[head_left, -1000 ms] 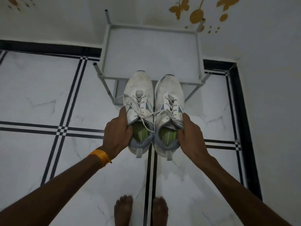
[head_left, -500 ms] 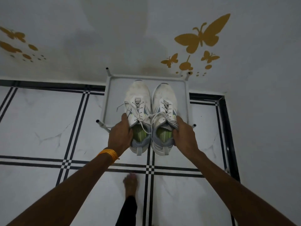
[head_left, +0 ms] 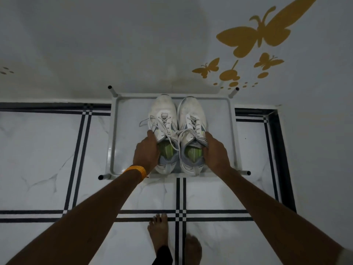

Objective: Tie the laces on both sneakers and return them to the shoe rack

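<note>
Two white sneakers with green insoles lie side by side on the top shelf of a white shoe rack (head_left: 232, 131), toes toward the wall. My left hand (head_left: 147, 152) grips the outer side of the left sneaker (head_left: 164, 111) near its opening. My right hand (head_left: 214, 150) grips the outer side of the right sneaker (head_left: 193, 113). White laces are knotted over both tongues, with loose loops that cross between the pair. An orange band sits on my left wrist.
The rack stands against a white wall with gold butterfly decals (head_left: 267, 33). White marble floor tiles with black lines (head_left: 180, 215) surround it. My bare feet (head_left: 158, 236) stand on the floor below the rack.
Both hands have carried the sneakers forward and down from above the rack's front edge until they lie fully on the top shelf. I have stepped closer to the rack.
</note>
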Demonstrator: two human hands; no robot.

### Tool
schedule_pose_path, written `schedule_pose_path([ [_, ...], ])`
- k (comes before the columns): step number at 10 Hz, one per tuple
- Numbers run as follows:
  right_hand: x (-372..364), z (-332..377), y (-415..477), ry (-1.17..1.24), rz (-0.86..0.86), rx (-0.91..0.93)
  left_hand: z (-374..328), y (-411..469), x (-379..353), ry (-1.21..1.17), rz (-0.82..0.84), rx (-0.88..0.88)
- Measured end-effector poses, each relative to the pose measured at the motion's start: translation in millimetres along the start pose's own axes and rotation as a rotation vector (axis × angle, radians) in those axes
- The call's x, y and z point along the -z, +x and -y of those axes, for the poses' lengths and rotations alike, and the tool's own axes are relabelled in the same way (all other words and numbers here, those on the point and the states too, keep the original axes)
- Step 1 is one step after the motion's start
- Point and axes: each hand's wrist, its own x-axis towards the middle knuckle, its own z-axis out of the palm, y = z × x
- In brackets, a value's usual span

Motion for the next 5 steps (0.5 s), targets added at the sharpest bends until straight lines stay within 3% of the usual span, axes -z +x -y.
schedule_pose_path([
  [3, -4, -10, 10, 0.010, 0.160, -0.033, 9, 13, -8, -0.012, 0.039, 0.007],
  [5, 52, 24, 1, -0.060, 0.237, -0.127, -13, 8, 48, 0.161, -0.008, -0.063],
])
